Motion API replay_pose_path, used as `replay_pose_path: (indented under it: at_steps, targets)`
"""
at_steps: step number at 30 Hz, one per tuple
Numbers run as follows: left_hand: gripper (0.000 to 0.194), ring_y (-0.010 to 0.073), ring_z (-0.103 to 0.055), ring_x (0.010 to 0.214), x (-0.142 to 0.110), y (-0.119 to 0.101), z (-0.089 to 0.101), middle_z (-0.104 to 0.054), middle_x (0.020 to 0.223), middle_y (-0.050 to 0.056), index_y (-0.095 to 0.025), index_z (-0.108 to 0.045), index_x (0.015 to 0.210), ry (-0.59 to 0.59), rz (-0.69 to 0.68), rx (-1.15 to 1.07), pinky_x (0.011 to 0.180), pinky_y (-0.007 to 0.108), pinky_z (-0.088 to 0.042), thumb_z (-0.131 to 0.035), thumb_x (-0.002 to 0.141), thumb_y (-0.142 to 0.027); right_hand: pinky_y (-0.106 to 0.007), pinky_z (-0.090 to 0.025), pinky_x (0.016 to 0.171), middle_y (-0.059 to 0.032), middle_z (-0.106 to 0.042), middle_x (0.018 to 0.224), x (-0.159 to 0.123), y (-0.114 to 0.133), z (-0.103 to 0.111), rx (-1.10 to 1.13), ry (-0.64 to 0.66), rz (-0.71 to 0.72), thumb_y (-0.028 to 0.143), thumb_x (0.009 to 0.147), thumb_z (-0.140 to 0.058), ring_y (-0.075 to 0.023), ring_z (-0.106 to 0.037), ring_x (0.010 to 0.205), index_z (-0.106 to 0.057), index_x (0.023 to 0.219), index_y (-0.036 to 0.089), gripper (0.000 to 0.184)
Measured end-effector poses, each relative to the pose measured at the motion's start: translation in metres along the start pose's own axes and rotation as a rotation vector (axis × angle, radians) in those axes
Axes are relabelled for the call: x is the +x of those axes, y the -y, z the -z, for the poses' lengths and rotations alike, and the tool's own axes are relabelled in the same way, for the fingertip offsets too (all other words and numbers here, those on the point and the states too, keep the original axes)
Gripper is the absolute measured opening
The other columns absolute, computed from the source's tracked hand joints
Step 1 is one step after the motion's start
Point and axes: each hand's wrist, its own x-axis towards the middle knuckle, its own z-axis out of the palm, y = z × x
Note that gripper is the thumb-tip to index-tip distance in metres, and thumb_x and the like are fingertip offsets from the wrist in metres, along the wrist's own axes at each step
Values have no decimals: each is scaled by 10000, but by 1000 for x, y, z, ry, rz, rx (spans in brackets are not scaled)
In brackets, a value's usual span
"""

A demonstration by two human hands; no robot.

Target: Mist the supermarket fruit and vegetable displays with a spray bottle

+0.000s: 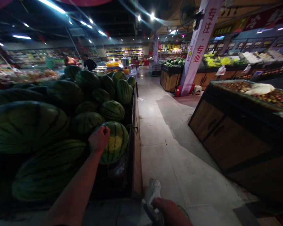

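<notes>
My left hand (99, 138) is curled into a fist over a round striped watermelon (117, 141) with a yellow patch, at the near right corner of a heaped bin. The knuckles are against the rind or just in front of it; I cannot tell which. No object shows in that fist. Larger, darker watermelons (49, 169) lie to its left and behind it. At the bottom edge, my right hand (171, 212) is closed around a dark grey handle (152, 213), most of which is out of view. A bit of green rind (183, 211) shows beside that hand.
The bin's wooden side (137, 157) borders a tiled aisle (165, 150), where my white shoe (156, 187) stands. A wooden produce counter (231, 135) is on the right. Farther off are a lettered pillar (199, 47), a fire extinguisher (178, 91) and a person in dark clothes (90, 63).
</notes>
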Motion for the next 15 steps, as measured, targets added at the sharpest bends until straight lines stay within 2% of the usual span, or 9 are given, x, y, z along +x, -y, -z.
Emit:
replay_pose_path:
  at_steps: [5,10,13,15]
  targets:
    - [469,187,-558,593,2,5,-7,-685,709,71,-200,-618,743,0,-20,-15,546,284,-180,-316,952,-492,-257,-484,783,-50,-756,1037,33,-6,40,-103,47,23,194,689,-689,-251,-707,964,-686,965,254,282]
    - [454,171,-563,606,0,8,-13,-679,696,56,-196,-579,690,-27,-16,-63,553,284,-202,-342,953,-480,-265,-478,788,-61,-747,1085,75,-5,83,-222,164,47,164,742,-641,-249,-705,988,-675,1075,270,352]
    - [444,162,-568,610,-1,9,-15,-671,678,42,-198,-567,679,-24,-7,-91,569,283,-243,-357,952,-479,-278,-474,770,-75,-742,1081,102,-2,107,-282,203,103,172,712,-661,-259,-704,970,-659,1108,262,405]
    - [443,151,-563,598,-1,9,-16,-653,650,27,-201,-555,668,-19,-2,-102,575,282,-263,-364,957,-477,-274,-462,737,-81,-738,1050,123,-1,120,-330,239,177,195,703,-670,-257,-705,928,-657,1075,238,375]
